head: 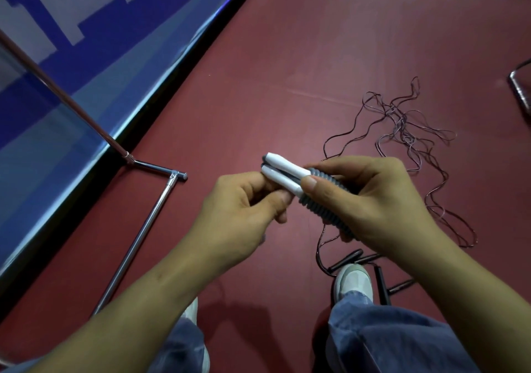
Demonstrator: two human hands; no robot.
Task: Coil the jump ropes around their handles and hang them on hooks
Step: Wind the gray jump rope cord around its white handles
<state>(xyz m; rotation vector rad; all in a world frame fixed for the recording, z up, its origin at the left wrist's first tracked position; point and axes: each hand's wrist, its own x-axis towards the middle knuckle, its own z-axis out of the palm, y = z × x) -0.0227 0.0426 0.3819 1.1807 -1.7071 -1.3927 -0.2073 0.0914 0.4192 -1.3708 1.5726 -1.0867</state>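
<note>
Two jump-rope handles (287, 171), white at one end with ribbed grey grips, lie side by side between my hands. My right hand (370, 200) is wrapped around the grey grips. My left hand (244, 209) pinches the white ends with thumb and fingers. A thin dark rope (402, 131) lies in loose tangled loops on the red floor beyond my right hand; one strand trails down below the handles. Several black handles (379, 275) of other ropes lie on the floor by my right shoe.
A chrome rack frame (138, 237) stands at the left, its base bar on the red floor and an upright pole leaning up to the left. A blue banner with a black edge (86, 91) runs behind it. My shoes and jeans are at the bottom. A metal object (521, 85) sits at the right edge.
</note>
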